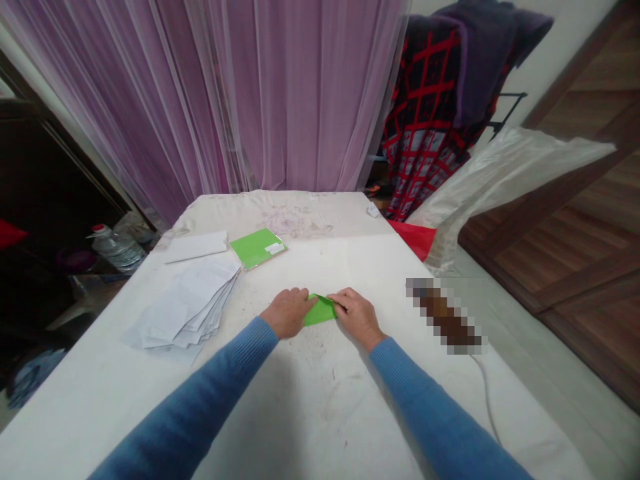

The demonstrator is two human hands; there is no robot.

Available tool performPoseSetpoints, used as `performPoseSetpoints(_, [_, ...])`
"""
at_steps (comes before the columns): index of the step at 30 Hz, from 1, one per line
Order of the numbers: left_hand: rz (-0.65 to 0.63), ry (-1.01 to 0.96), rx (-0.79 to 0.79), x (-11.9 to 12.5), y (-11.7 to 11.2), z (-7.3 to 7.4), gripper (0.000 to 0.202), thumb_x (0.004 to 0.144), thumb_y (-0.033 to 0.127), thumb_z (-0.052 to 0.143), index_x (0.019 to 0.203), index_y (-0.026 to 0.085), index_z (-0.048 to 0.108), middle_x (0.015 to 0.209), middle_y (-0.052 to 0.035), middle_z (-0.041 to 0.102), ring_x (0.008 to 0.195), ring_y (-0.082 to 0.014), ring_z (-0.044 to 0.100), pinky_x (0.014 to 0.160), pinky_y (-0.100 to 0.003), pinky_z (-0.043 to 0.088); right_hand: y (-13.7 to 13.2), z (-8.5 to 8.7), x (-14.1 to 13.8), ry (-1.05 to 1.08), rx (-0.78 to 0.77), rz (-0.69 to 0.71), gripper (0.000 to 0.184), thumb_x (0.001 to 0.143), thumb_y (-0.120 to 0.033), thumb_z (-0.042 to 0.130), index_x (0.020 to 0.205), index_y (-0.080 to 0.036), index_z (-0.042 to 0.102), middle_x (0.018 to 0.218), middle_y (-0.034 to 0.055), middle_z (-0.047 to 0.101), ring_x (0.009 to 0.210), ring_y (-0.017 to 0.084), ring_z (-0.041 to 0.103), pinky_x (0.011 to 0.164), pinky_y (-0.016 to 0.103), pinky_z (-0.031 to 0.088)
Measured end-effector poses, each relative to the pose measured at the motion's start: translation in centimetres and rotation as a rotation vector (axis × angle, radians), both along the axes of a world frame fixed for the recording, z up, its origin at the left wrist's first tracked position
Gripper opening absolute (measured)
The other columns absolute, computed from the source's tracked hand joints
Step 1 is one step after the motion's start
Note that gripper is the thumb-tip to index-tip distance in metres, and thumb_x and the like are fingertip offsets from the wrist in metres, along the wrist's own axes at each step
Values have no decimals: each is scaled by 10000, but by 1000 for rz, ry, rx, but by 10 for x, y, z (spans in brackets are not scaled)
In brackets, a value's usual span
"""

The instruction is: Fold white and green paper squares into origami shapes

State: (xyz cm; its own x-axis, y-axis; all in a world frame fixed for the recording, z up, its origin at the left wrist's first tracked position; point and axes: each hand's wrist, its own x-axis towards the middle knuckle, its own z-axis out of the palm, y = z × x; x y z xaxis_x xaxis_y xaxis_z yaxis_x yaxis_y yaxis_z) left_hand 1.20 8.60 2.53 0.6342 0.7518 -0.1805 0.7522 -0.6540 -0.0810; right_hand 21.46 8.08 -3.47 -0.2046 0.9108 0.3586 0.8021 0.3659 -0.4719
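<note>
Between my hands, on the white-covered table (320, 413), lies a small folded piece of green paper (320, 315). My left hand (289, 312) holds its left side, fingers pressed together on the edge. On the right side my right hand (357, 317) pinches the paper's upper edge between thumb and fingers. A fold stands slightly raised along the top, between the fingertips. Farther off, to the left, a pack of green paper (255, 247) with a white label lies flat. My fingers hide both ends of the folded piece.
Left of my hands are a fanned stack of white sheets (175, 303) and a flat white packet (197, 247). A blurred-out object (443, 313) with a cable (487, 393) lies near the right edge. Purple curtains (300, 93) hang behind the table.
</note>
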Motion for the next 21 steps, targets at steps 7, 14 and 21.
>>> performPoseSetpoints(7, [9,1,-48,3,5,2,553,822,156,483,1372,196,442,1115,-141,581,991,-277,575,790,-387,478,0,5,-4,-24,-61,-112,230,845,-223,569,984,-298,735,836,-5,657,763,151,606,654,238,444])
performPoseSetpoints(14, [9,-15,-35,1,3,2,518,818,147,505,1330,201,460,1120,-135,582,998,-272,573,784,-377,477,-4,2,-4,-188,99,124,312,881,-138,517,995,-315,748,898,44,643,852,180,550,736,281,454])
performPoseSetpoints(21, [2,-51,-26,-3,2,-2,574,814,142,500,1378,172,399,1162,-133,576,1028,-260,564,826,-367,462,-4,1,0,-179,87,209,327,877,-117,538,1071,-303,723,1045,51,650,954,207,536,813,339,429])
